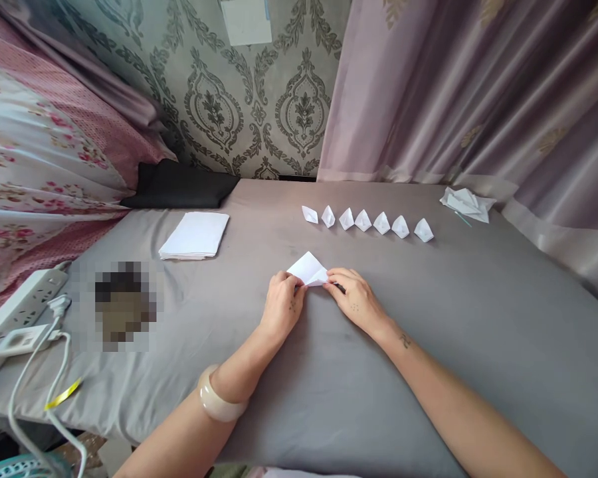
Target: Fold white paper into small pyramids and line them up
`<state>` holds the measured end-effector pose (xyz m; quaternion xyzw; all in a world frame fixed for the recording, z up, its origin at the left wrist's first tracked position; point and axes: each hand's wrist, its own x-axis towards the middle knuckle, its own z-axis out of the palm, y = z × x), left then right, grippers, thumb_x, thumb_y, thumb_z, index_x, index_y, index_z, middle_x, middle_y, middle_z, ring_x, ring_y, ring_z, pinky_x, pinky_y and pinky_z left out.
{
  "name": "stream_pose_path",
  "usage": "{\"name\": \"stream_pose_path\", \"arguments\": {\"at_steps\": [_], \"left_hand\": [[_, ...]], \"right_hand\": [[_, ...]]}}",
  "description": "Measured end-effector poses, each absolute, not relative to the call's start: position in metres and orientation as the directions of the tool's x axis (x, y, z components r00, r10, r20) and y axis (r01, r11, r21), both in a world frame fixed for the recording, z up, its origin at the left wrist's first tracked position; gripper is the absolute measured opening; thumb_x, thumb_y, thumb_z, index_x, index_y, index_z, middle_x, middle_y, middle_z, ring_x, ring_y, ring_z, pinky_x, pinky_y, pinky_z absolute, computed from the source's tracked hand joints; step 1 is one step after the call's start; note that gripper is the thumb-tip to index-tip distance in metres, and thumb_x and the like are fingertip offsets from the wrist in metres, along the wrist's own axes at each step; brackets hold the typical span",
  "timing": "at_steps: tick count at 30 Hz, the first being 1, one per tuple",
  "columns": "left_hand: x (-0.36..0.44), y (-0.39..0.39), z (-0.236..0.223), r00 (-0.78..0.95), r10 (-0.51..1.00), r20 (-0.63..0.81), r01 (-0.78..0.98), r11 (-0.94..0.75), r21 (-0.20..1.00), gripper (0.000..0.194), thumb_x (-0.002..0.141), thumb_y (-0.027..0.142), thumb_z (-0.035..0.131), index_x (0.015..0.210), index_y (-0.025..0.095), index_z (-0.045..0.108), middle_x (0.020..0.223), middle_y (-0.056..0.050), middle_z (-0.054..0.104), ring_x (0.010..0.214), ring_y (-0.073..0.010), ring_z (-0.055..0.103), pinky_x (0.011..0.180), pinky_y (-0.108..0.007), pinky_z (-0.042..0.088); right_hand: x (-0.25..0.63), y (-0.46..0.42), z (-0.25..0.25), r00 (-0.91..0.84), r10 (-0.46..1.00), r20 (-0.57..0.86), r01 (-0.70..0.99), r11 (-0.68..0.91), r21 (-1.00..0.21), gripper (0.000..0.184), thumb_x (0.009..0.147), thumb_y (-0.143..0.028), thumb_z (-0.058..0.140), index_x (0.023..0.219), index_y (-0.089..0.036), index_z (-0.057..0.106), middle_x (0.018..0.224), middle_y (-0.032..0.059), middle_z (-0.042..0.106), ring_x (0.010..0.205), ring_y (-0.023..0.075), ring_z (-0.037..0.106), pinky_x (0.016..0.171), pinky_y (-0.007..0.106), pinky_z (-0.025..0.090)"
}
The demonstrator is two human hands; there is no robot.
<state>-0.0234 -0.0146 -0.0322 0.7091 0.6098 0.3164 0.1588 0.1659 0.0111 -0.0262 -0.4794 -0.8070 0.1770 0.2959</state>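
A partly folded sheet of white paper [307, 267] lies on the grey cloth [349, 385] in front of me, one corner pointing away and a flap turned up along its near edge. My left hand [284, 299] pinches its near left side, thumb and fingers together. On the right corner, the fingertips of my right hand [353, 295] press and grip the paper. Beyond my hands stands a row of several small folded paper boats [363, 220]. To the left sits a stack of white paper [194, 236].
A white power strip [24, 305] with a plug and cables is at the left edge, near a blurred-out patch. Black folded cloth [179, 184] lies at the back left. Crumpled white paper [466, 202] rests at the back right, below the curtain [428, 86].
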Motion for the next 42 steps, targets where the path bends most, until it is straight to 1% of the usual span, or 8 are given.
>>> {"name": "stream_pose_path", "arguments": {"at_steps": [3,6,14,23,28,34,42], "left_hand": [[-0.022,-0.014,-0.031,0.031,0.976,0.216,0.763,-0.163,0.626,0.018,0.089,0.02,0.05,0.084,0.017,0.067,0.089,-0.009,0.06,0.083,-0.0209,0.056,0.078,-0.036,0.048],[-0.021,-0.013,-0.032,0.008,0.976,0.22,0.77,-0.147,0.621,0.019,0.089,0.02,0.049,0.085,0.016,0.067,0.089,-0.009,0.059,0.083,-0.0216,0.055,0.078,-0.036,0.048],[-0.016,-0.011,-0.028,-0.047,0.981,0.188,0.785,-0.08,0.614,0.016,0.087,0.021,0.053,0.082,0.015,0.066,0.087,-0.009,0.058,0.085,-0.0224,0.054,0.082,-0.037,0.047],[-0.017,-0.009,-0.022,-0.066,0.994,0.092,0.749,-0.011,0.662,0.014,0.085,0.023,0.056,0.079,0.016,0.066,0.088,-0.008,0.057,0.09,-0.023,0.054,0.083,-0.036,0.046],[-0.017,-0.008,-0.021,-0.064,0.994,0.088,0.752,-0.01,0.659,0.014,0.084,0.024,0.056,0.079,0.016,0.067,0.088,-0.008,0.057,0.089,-0.0228,0.054,0.082,-0.036,0.046],[-0.018,-0.008,-0.022,-0.073,0.993,0.093,0.751,-0.006,0.661,0.014,0.084,0.025,0.057,0.076,0.017,0.067,0.087,-0.008,0.058,0.088,-0.0224,0.054,0.079,-0.035,0.046],[-0.018,-0.007,-0.021,-0.062,0.996,0.065,0.759,0.005,0.651,0.015,0.084,0.026,0.057,0.076,0.017,0.066,0.087,-0.008,0.058,0.088,-0.0227,0.053,0.078,-0.035,0.046]], "right_hand": [[0.163,0.012,-0.028,-0.334,0.89,0.309,0.673,0.455,-0.583,0.015,0.091,-0.027,0.055,0.084,-0.022,0.067,0.106,0.0049,0.067,0.098,0.0211,0.059,0.086,0.036,0.049],[0.161,0.013,-0.03,-0.303,0.899,0.316,0.692,0.436,-0.576,0.017,0.091,-0.028,0.054,0.082,-0.021,0.066,0.106,0.0064,0.065,0.097,0.0221,0.058,0.085,0.036,0.048],[0.153,0.012,-0.031,-0.199,0.93,0.308,0.757,0.346,-0.555,0.014,0.088,-0.026,0.055,0.076,-0.02,0.061,0.105,0.0097,0.06,0.097,0.0249,0.056,0.085,0.039,0.048],[0.151,0.012,-0.032,-0.177,0.93,0.321,0.754,0.338,-0.563,0.015,0.084,-0.021,0.056,0.069,-0.02,0.055,0.103,0.0106,0.059,0.095,0.0257,0.055,0.085,0.042,0.048],[0.149,0.012,-0.032,-0.163,0.939,0.304,0.762,0.315,-0.566,0.017,0.082,-0.02,0.056,0.066,-0.021,0.053,0.103,0.0109,0.06,0.093,0.0261,0.055,0.083,0.042,0.049],[0.149,0.013,-0.033,-0.174,0.928,0.33,0.762,0.339,-0.552,0.015,0.08,-0.018,0.055,0.065,-0.021,0.052,0.102,0.0114,0.059,0.092,0.0254,0.054,0.082,0.041,0.049],[0.149,0.014,-0.034,-0.181,0.939,0.291,0.772,0.319,-0.55,0.016,0.081,-0.02,0.055,0.065,-0.021,0.051,0.103,0.0116,0.058,0.091,0.0259,0.054,0.083,0.042,0.049]]}}
